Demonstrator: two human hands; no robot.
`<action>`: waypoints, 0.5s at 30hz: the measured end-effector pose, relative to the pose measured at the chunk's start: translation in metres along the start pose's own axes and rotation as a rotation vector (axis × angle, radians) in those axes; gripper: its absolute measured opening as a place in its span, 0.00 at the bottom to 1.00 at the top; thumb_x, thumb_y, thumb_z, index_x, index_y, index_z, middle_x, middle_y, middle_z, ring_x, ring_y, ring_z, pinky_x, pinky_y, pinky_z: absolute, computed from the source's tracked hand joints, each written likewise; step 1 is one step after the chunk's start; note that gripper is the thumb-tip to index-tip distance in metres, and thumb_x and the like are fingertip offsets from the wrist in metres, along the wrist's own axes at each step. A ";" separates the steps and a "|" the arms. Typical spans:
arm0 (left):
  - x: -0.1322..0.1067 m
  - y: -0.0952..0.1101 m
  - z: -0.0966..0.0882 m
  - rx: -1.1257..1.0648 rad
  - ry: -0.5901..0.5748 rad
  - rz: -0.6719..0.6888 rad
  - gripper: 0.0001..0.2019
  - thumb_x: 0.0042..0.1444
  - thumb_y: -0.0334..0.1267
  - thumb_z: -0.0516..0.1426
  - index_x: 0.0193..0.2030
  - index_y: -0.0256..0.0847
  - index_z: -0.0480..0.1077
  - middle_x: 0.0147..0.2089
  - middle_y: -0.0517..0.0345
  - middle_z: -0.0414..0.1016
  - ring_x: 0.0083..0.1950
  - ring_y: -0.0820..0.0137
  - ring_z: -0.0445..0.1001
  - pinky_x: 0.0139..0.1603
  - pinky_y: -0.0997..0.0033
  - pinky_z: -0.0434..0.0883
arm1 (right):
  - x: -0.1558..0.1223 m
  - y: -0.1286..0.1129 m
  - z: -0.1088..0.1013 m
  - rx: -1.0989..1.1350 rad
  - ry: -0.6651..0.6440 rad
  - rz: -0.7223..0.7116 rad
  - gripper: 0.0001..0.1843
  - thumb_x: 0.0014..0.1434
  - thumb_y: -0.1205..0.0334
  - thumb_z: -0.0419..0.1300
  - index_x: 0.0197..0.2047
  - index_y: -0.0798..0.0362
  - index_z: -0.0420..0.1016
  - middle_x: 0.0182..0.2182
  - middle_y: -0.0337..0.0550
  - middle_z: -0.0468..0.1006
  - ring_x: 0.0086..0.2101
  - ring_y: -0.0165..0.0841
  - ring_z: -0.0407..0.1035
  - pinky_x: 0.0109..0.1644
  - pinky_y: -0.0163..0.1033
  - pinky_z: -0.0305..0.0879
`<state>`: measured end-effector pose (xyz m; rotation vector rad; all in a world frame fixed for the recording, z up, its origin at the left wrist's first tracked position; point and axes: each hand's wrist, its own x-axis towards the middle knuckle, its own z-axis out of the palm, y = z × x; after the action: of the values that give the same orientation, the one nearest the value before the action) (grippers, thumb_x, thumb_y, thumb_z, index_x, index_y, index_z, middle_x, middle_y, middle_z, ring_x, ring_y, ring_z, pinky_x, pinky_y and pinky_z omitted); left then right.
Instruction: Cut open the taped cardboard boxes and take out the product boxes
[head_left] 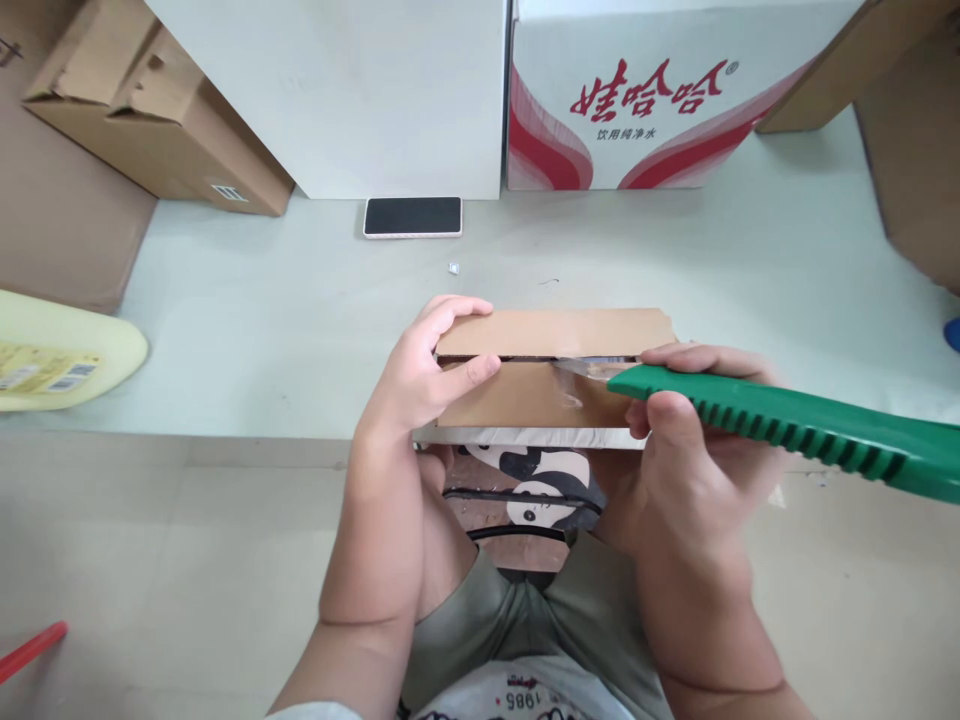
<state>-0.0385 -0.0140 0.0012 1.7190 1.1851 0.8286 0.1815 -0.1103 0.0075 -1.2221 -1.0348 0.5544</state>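
A small brown cardboard box sits at the table's front edge, with a narrow dark slit between its two top flaps. My left hand grips the box's left end, thumb on the near flap and fingers over the far one. In my right hand is a green utility knife, its handle pointing right. The knife's metal blade tip lies at the slit near the middle of the box. Some right fingers rest against the box's right end. What the box contains is hidden.
A phone lies behind the box, with a small white scrap nearer. White cartons and brown cardboard boxes stand along the back. A pale yellow bottle lies at left. The table's front edge is close to my lap.
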 end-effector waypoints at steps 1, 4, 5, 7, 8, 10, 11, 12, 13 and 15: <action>0.000 0.000 0.000 -0.003 0.001 -0.003 0.34 0.52 0.69 0.65 0.56 0.46 0.76 0.60 0.49 0.76 0.59 0.55 0.77 0.51 0.62 0.80 | 0.001 0.001 0.001 0.018 0.020 -0.015 0.14 0.62 0.50 0.70 0.45 0.47 0.76 0.43 0.41 0.78 0.36 0.32 0.75 0.39 0.41 0.76; 0.000 0.000 0.000 0.003 -0.007 -0.002 0.34 0.52 0.69 0.65 0.56 0.46 0.76 0.60 0.49 0.76 0.58 0.55 0.77 0.51 0.61 0.80 | 0.004 0.003 0.001 0.073 0.075 -0.072 0.11 0.63 0.53 0.69 0.44 0.48 0.77 0.40 0.38 0.79 0.26 0.25 0.67 0.26 0.34 0.65; 0.001 0.000 0.000 0.010 -0.011 0.001 0.34 0.52 0.69 0.65 0.56 0.46 0.76 0.60 0.49 0.76 0.58 0.55 0.78 0.52 0.61 0.80 | 0.005 0.004 0.001 0.084 0.088 -0.081 0.10 0.63 0.53 0.69 0.43 0.48 0.76 0.39 0.38 0.79 0.24 0.23 0.65 0.22 0.33 0.61; 0.001 0.000 -0.001 0.022 -0.016 0.007 0.34 0.53 0.70 0.64 0.57 0.46 0.75 0.61 0.49 0.76 0.58 0.55 0.78 0.51 0.61 0.80 | 0.005 0.005 0.001 0.097 0.106 -0.091 0.10 0.63 0.54 0.68 0.43 0.48 0.76 0.38 0.37 0.79 0.22 0.23 0.64 0.19 0.31 0.55; 0.001 0.000 -0.001 0.026 -0.017 0.008 0.35 0.53 0.70 0.64 0.57 0.46 0.75 0.61 0.48 0.76 0.58 0.56 0.78 0.51 0.61 0.80 | 0.005 0.005 0.001 0.099 0.112 -0.093 0.10 0.63 0.54 0.68 0.43 0.48 0.76 0.38 0.37 0.79 0.22 0.23 0.65 0.18 0.31 0.55; 0.001 0.000 -0.001 0.029 -0.017 0.011 0.35 0.53 0.70 0.64 0.57 0.46 0.75 0.61 0.48 0.76 0.58 0.56 0.78 0.52 0.61 0.80 | 0.005 0.006 0.001 0.098 0.114 -0.102 0.10 0.62 0.54 0.69 0.43 0.48 0.76 0.38 0.37 0.80 0.23 0.23 0.66 0.18 0.32 0.56; 0.001 0.000 -0.001 0.027 -0.015 0.013 0.35 0.53 0.70 0.64 0.57 0.46 0.75 0.60 0.48 0.76 0.58 0.56 0.78 0.52 0.61 0.80 | 0.005 0.006 0.001 0.096 0.113 -0.108 0.10 0.62 0.55 0.70 0.43 0.48 0.77 0.38 0.37 0.80 0.22 0.23 0.66 0.19 0.32 0.57; 0.001 0.000 -0.001 0.026 -0.012 0.014 0.35 0.53 0.70 0.64 0.57 0.46 0.75 0.60 0.49 0.76 0.58 0.56 0.78 0.52 0.62 0.80 | 0.005 0.005 0.001 0.090 0.113 -0.109 0.11 0.62 0.54 0.70 0.43 0.49 0.77 0.38 0.36 0.80 0.22 0.23 0.66 0.19 0.32 0.57; 0.001 0.000 -0.001 0.023 -0.009 0.014 0.35 0.53 0.70 0.64 0.57 0.45 0.76 0.60 0.49 0.76 0.58 0.56 0.78 0.52 0.62 0.80 | 0.006 0.005 0.002 0.084 0.114 -0.106 0.11 0.62 0.54 0.70 0.43 0.49 0.76 0.38 0.36 0.80 0.22 0.23 0.66 0.20 0.32 0.58; 0.000 0.000 0.000 0.015 0.001 0.011 0.35 0.52 0.70 0.65 0.56 0.45 0.76 0.59 0.49 0.76 0.57 0.57 0.78 0.51 0.62 0.80 | 0.007 0.003 0.002 0.077 0.111 -0.092 0.12 0.62 0.54 0.71 0.42 0.49 0.76 0.37 0.36 0.80 0.22 0.22 0.66 0.20 0.32 0.58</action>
<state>-0.0384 -0.0136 0.0015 1.7389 1.1855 0.8294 0.1834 -0.1031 0.0067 -1.1197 -0.9627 0.4461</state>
